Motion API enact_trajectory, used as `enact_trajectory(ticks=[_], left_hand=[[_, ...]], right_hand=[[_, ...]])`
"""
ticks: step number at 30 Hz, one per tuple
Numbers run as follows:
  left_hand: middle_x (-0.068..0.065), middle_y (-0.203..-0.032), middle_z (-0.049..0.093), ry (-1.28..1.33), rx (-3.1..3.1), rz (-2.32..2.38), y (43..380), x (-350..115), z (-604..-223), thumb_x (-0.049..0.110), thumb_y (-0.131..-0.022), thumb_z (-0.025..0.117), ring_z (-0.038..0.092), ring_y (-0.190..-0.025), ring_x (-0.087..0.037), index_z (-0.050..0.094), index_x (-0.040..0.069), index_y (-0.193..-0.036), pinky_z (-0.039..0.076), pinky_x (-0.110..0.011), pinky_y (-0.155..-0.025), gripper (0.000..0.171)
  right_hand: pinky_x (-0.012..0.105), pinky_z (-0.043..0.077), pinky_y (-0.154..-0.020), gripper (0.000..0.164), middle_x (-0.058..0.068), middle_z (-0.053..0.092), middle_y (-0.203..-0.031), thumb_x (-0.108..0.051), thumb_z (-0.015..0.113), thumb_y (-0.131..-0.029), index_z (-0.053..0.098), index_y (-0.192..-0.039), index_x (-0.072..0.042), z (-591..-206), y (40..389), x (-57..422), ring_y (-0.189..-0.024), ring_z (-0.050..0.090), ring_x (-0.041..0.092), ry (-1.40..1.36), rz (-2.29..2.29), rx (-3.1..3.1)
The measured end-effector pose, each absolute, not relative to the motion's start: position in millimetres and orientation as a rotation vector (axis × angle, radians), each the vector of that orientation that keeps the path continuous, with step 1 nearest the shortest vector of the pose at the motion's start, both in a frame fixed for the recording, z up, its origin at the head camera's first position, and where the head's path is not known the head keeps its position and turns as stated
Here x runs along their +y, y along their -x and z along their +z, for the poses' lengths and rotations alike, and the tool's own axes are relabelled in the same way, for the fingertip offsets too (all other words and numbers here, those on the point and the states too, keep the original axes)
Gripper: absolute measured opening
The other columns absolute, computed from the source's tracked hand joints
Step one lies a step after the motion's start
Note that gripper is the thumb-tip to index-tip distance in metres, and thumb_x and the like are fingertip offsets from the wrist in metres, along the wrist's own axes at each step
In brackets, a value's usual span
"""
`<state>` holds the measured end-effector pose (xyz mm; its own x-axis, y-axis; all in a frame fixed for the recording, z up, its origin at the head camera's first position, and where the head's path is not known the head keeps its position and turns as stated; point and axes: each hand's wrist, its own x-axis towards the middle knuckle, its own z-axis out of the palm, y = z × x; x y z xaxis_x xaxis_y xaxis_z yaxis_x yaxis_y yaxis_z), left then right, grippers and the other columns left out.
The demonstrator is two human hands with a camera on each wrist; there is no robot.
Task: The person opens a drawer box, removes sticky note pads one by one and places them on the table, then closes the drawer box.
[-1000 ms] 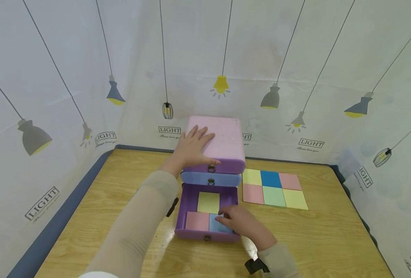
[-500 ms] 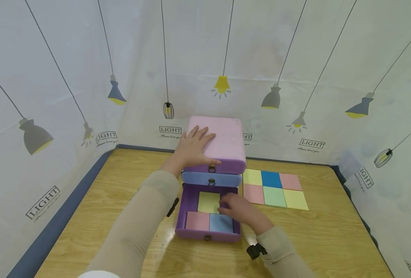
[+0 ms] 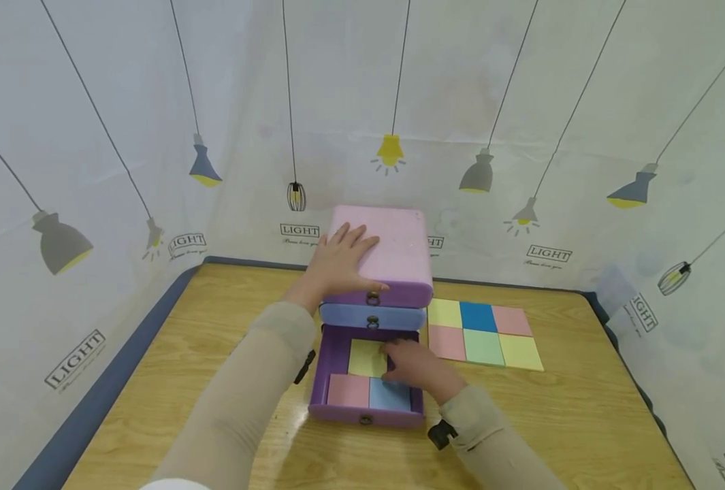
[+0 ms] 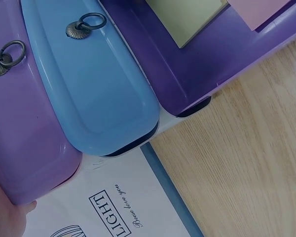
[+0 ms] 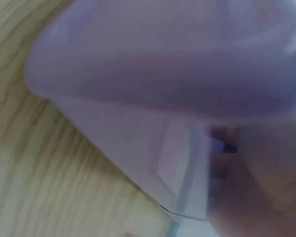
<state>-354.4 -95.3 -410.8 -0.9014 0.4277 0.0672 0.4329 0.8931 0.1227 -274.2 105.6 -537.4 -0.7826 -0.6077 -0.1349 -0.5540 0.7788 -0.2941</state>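
Observation:
My left hand (image 3: 342, 262) lies with spread fingers on the pink top of a small drawer cabinet (image 3: 399, 245), its thumb over the front edge. The lowest drawer (image 3: 318, 381), purple inside, is pulled out. In it lie a yellow sticky-note pad (image 3: 365, 357) at the back, and a pink pad (image 3: 348, 390) and a light blue pad (image 3: 393, 395) side by side at the front. My right hand (image 3: 420, 367) reaches over the drawer's right wall. Its bent fingers are at the yellow pad's right edge, the thumb apart from them near the blue pad. The right wrist view is blurred.
Several coloured square pads (image 3: 483, 345) lie in two rows on the wooden table (image 3: 558, 415), right of the cabinet. Above the pulled-out drawer, the blue drawer (image 4: 89, 74) and purple top drawer (image 4: 29, 113) are closed, each with a ring handle. Lamp-printed sheeting (image 3: 337, 82) surrounds the table.
My right hand has moved from over the light blue pad back toward the drawer's right wall, then left to the yellow pad's edge. The left hand has stayed on the cabinet.

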Motion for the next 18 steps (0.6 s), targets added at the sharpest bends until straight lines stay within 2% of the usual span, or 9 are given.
enact_trajectory(ticks=[3, 7, 14, 18], left_hand=[[-0.002, -0.163, 0.010, 0.695, -3.014, -0.222, 354.1, -94.9, -411.7, 0.089, -0.069, 0.051, 0.000, -0.148, -0.030, 0.021, 0.030, -0.156, 0.006, -0.061, -0.113, 0.110], [-0.002, -0.163, 0.010, 0.692, -3.010, -0.216, 355.4, -95.0, -411.8, 0.089, -0.068, 0.050, 0.000, -0.148, -0.030, 0.021, 0.030, -0.156, 0.007, -0.061, -0.113, 0.110], [-0.001, -0.163, 0.009, 0.693, -3.011, -0.194, 357.8, -95.7, -413.8, 0.090, -0.067, 0.049, -0.001, -0.148, -0.029, 0.021, 0.031, -0.156, 0.007, -0.061, -0.113, 0.111], [-0.001, -0.163, 0.009, 0.689, -3.010, -0.204, 357.9, -96.5, -414.0, 0.090, -0.067, 0.049, -0.001, -0.148, -0.029, 0.021, 0.031, -0.156, 0.007, -0.061, -0.113, 0.111]], right_hand=[[0.043, 0.050, -0.086, 0.047, 0.010, 0.066, -0.104, -0.029, 0.081, -0.078, 0.065, -0.114, -0.003, -544.3, 276.7, 104.7, -0.098, 0.061, 0.028, 0.943, -0.295, 2.781], [0.042, 0.050, -0.085, 0.046, 0.009, 0.065, -0.104, -0.026, 0.082, -0.077, 0.066, -0.114, -0.004, -548.0, 278.1, 104.6, -0.097, 0.061, 0.027, 0.958, -0.311, 2.803], [0.043, 0.051, -0.087, 0.047, 0.012, 0.061, -0.115, -0.027, 0.081, -0.081, 0.065, -0.118, -0.005, -545.6, 275.9, 104.3, -0.102, 0.060, 0.027, 0.889, -0.364, 2.798], [0.041, 0.052, -0.084, 0.046, 0.012, 0.060, -0.116, -0.029, 0.079, -0.083, 0.064, -0.120, -0.006, -539.2, 270.9, 104.4, -0.100, 0.060, 0.025, 0.887, -0.357, 2.814]])
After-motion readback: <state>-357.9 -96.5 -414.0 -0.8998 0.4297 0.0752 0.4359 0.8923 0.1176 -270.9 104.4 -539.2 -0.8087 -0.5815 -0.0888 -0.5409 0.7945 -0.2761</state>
